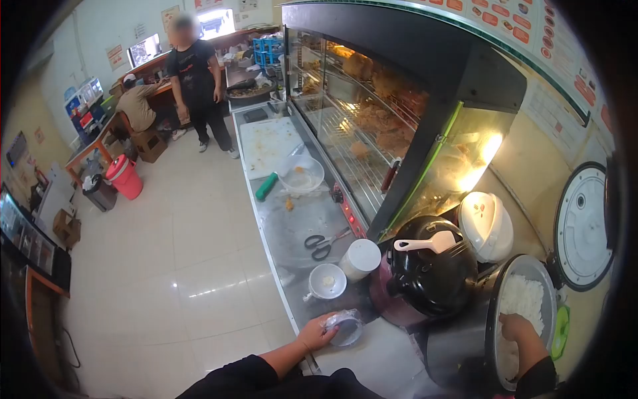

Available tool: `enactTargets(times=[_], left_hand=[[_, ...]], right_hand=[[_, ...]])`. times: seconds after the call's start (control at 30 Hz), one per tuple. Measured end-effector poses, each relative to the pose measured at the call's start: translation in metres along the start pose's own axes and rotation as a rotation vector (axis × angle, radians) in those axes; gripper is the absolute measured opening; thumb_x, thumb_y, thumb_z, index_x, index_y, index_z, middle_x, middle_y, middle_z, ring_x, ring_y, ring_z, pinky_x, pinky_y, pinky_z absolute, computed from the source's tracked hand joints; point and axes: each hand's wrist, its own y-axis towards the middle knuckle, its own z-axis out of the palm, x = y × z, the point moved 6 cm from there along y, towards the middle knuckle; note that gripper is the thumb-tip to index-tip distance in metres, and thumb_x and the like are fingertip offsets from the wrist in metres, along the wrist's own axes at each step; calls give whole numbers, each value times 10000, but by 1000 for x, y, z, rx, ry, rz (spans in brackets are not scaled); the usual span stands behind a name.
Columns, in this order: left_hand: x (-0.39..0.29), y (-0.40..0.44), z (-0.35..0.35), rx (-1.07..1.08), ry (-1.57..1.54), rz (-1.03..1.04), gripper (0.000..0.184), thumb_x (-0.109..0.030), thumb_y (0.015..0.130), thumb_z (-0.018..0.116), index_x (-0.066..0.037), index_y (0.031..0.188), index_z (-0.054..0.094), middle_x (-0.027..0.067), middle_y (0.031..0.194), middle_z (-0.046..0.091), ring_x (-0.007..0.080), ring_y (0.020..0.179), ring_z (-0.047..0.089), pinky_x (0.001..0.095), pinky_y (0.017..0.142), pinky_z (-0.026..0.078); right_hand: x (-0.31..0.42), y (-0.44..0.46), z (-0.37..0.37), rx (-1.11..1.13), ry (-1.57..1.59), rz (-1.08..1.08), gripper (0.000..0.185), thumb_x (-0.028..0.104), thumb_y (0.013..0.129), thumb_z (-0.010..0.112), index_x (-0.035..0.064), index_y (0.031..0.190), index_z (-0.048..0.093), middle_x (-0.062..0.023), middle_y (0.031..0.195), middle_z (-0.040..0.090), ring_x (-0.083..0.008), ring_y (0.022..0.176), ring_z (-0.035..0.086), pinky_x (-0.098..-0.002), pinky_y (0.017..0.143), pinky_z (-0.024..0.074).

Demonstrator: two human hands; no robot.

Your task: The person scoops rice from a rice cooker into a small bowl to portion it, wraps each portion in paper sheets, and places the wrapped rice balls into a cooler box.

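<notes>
My left hand (318,334) is closed on the rim of a small round bowl (347,330) wrapped in clear plastic, held over the counter's near edge. My right hand (520,327) reaches into a large open rice cooker (458,346), just over the white rice (522,298). Its fingers look curled, and what they hold, if anything, is hidden. Beyond the left hand stand a small white bowl (327,282) and a white-lidded tub (360,258). On the dark lid of a closed cooker (432,279) lies a pale rice paddle (425,243).
Scissors (321,247), a clear plastic bowl (300,174) and a green-handled knife (267,186) lie along the counter. A lit glass food warmer (372,113) borders it. The rice cooker's lid (585,226) stands raised at right. Farther off, a person (195,80) stands and another (138,105) sits.
</notes>
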Motion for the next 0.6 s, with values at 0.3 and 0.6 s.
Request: enactTargets(times=[0.3, 0.6], left_hand=[[-5, 1, -2, 9, 19, -40, 428, -272, 891, 551, -38, 1249, 537, 183, 1212, 593, 369, 1074, 581, 400, 921, 471], [4, -3, 2, 7, 25, -28, 460, -277, 872, 577, -43, 1265, 527, 185, 1209, 597, 372, 1072, 586, 394, 913, 475]], right_hand=[[-14, -34, -48, -257, -199, 157, 413, 73, 788, 558, 77, 1201, 554, -206, 936, 647, -370, 889, 635, -458, 781, 499], [-54, 11, 11, -418, -259, 254, 441, 49, 768, 584, 13, 1201, 510, -187, 868, 646, -347, 787, 643, -422, 711, 505]])
